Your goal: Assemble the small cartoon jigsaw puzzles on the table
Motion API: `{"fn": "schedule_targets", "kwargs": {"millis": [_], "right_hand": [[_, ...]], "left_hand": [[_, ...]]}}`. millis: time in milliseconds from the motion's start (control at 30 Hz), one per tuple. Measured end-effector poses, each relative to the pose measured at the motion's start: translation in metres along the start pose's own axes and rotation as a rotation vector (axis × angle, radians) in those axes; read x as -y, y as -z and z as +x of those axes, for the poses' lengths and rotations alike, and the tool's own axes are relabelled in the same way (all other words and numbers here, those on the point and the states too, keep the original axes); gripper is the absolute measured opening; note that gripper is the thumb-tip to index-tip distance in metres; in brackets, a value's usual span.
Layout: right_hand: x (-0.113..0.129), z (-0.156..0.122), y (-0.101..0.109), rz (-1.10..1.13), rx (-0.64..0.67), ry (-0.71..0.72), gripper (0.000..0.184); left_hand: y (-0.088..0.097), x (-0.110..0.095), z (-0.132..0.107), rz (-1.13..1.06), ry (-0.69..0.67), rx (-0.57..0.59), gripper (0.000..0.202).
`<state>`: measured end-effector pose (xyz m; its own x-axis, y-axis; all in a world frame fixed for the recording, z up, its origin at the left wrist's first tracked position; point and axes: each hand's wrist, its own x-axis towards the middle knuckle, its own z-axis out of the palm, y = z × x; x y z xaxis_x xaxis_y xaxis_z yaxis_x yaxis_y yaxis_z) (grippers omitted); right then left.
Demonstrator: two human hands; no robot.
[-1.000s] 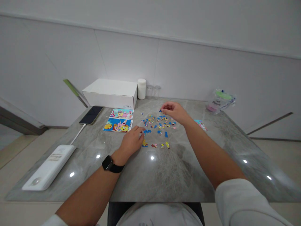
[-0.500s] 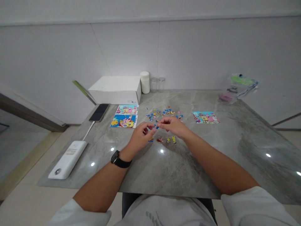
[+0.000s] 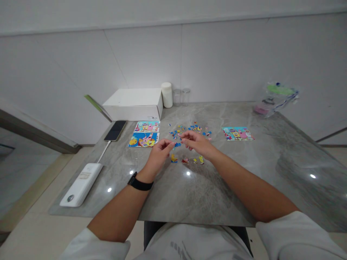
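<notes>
Blue jigsaw piece point(image 3: 177, 144) shows at the fingertips of my left hand point(image 3: 159, 153), pinched between thumb and index finger above the table. Just to its right, my right hand point(image 3: 197, 142) has its fingers curled into a pinch; whatever is between them is too small to make out. Behind the hands lies a loose scatter of jigsaw pieces point(image 3: 193, 128), partly covered by the right fingers. Closer to me are a yellow-and-blue joined cluster point(image 3: 174, 159), a reddish cluster point(image 3: 185, 160), a small yellow piece point(image 3: 195, 161) and a taller yellow cluster point(image 3: 201, 160).
Two cartoon picture cards, an upper card point(image 3: 147, 126) and a blue card point(image 3: 143, 140), lie left; another card point(image 3: 238, 134) lies right. Around them are a phone point(image 3: 115, 130), power bank point(image 3: 81, 184), white box point(image 3: 132, 97), white bottle point(image 3: 167, 95), glass jars point(image 3: 185, 97) and plastic bag point(image 3: 275, 101).
My hands have drawn slightly apart, the blue piece staying at the left fingertips. The yellow-and-blue cluster is now more exposed. The camera view has shifted a little.
</notes>
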<state>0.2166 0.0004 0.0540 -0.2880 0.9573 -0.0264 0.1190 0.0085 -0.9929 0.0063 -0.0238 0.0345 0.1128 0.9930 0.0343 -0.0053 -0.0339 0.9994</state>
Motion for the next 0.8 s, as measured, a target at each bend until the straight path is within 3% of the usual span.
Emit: {"fn": "schedule_targets", "kwargs": {"millis": [100, 233, 533, 667, 800], "right_hand": [[-0.002, -0.002, -0.01, 0.013, 0.068, 0.026, 0.044], [-0.004, -0.003, -0.019, 0.038, 0.082, 0.097, 0.035], [-0.009, 0.003, -0.014, -0.072, 0.036, 0.166, 0.022], [-0.006, 0.006, -0.004, -0.216, 0.042, 0.183, 0.015], [0.008, 0.007, 0.026, -0.339, -0.003, 0.231, 0.012]], "left_hand": [[-0.002, -0.001, -0.001, -0.045, -0.001, -0.018, 0.041], [-0.004, -0.002, -0.002, -0.039, 0.008, 0.002, 0.041], [-0.002, 0.009, 0.0, 0.144, -0.07, 0.049, 0.036], [-0.002, 0.014, 0.008, 0.283, -0.158, 0.08, 0.032], [-0.003, -0.003, 0.017, 0.525, -0.267, 0.151, 0.026]]}}
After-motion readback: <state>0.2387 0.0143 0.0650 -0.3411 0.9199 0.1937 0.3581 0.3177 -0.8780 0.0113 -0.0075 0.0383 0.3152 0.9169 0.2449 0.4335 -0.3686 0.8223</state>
